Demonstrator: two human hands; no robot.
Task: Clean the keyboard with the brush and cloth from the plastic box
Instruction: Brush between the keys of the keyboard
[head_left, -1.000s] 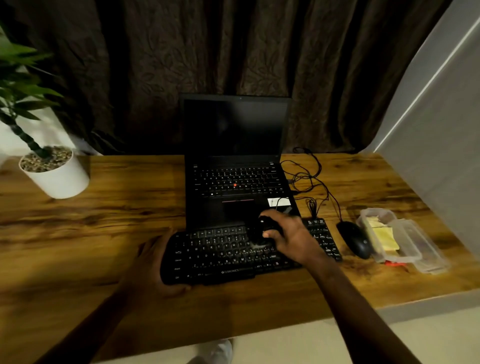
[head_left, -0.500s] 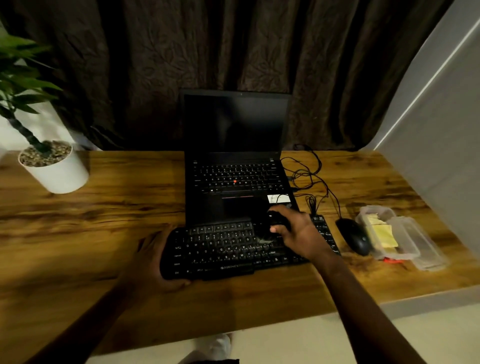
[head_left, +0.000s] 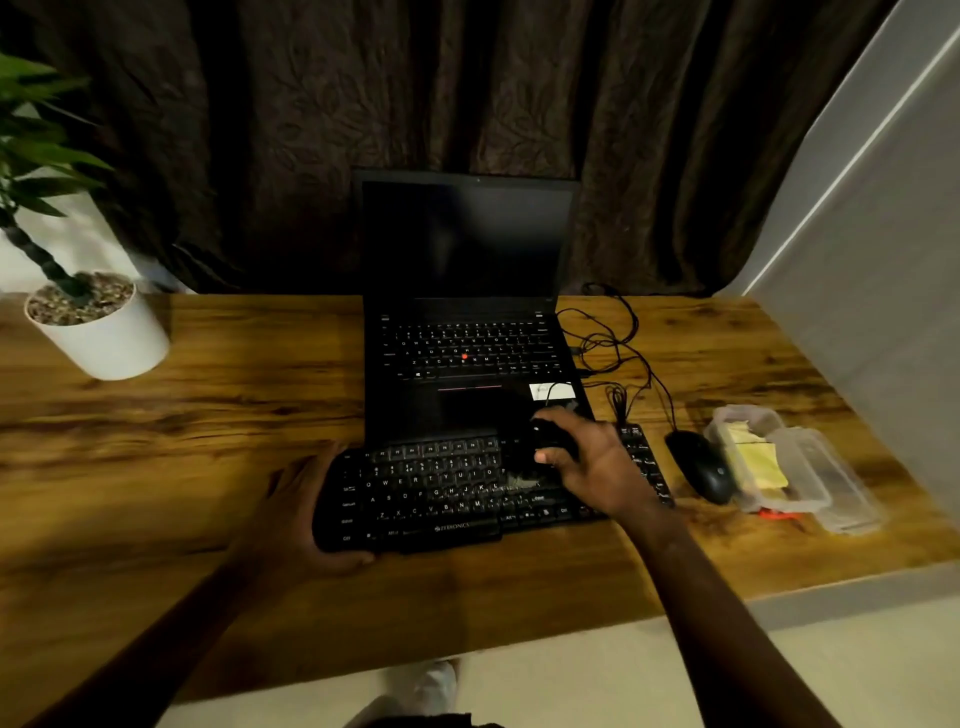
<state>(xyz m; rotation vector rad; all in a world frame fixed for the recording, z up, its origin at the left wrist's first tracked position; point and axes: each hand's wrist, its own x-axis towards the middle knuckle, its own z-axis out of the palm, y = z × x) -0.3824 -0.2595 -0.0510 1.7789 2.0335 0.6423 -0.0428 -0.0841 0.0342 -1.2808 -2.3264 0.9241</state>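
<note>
The left hand (head_left: 298, 512) is gripping the near-left corner of the flat black plastic keyboard (head_left: 431, 488), steadying it. The right hand (head_left: 592, 467) is clutching a dark brush (head_left: 543, 447), bristles touching the ridged keys beneath. Brushing seems underway; wiping is waiting, since the soft yellow cloth (head_left: 766, 465) is lying in the clear plastic box (head_left: 795, 499) right of that hand.

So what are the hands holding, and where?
The right hand grips the brush by its top, bristles on the keyboard. The left hand holds the keyboard's left end.
</note>
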